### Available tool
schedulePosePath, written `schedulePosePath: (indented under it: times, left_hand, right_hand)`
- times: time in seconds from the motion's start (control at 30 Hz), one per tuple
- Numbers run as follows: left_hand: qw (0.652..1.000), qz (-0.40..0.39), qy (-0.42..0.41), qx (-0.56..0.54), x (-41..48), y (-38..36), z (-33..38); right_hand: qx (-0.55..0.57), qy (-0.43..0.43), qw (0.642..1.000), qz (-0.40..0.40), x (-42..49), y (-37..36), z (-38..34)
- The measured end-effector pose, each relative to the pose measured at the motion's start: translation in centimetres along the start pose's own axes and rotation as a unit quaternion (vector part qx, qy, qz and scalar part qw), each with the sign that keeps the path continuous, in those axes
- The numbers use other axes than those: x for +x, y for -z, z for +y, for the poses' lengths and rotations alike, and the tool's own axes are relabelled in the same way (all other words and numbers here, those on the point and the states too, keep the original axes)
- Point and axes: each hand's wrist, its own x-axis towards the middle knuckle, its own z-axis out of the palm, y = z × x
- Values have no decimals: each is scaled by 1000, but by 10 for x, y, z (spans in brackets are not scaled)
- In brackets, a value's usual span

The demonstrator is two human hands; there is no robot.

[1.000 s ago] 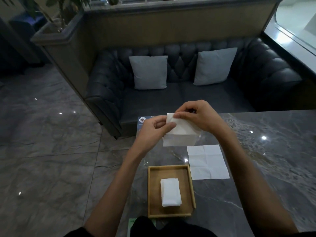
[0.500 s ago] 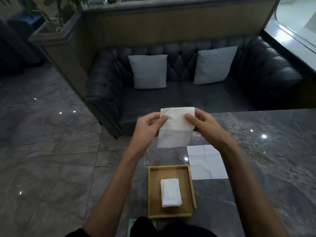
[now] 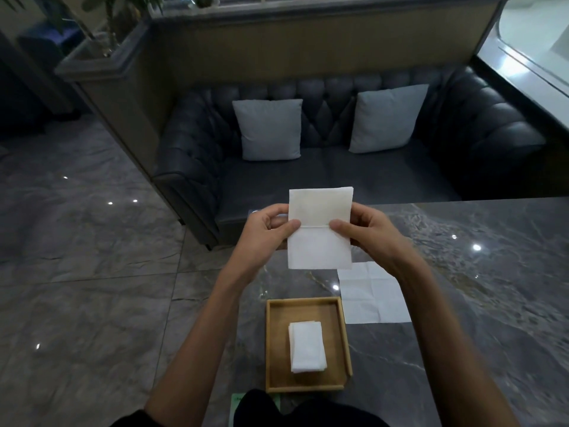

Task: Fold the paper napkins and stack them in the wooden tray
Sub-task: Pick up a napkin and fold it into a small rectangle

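I hold a white paper napkin (image 3: 320, 229) upright in the air above the table, folded to a tall rectangle with a crease across its middle. My left hand (image 3: 268, 232) pinches its left edge at the crease, and my right hand (image 3: 366, 232) pinches its right edge. Below, the wooden tray (image 3: 272, 346) sits on the table near its left edge and holds a small stack of folded napkins (image 3: 307, 346). An unfolded napkin (image 3: 372, 294) lies flat on the table just right of the tray's far corner.
The dark marble table (image 3: 477, 303) stretches to the right. Its left edge runs just left of the tray, with tiled floor (image 3: 92, 288) beyond. A dark sofa (image 3: 338, 167) with two grey cushions stands behind the table.
The napkin was bunched between both hands a second ago; it has since been spread flat and upright, with my hands moved apart to its two side edges.
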Motion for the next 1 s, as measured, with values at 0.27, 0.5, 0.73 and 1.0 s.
schedulePosePath:
  times: [0.27,0.5,0.73,1.0]
  left_hand:
    - [998,-15,-18,-64,-4,0,2]
    - [972,3,40,-232,-4,0,2]
    - [992,-13,61,-108,-9,-4,2]
    - [993,92,25,-63,-12,-10,1]
  right_hand:
    - [-24,77,997,20,-5,2,-8]
    - [-72,122,989,48,-6,-1,-9]
    - [-140,129,982,14,-3,2,-9]
    - [9,-25,998,49,-5,-10,9]
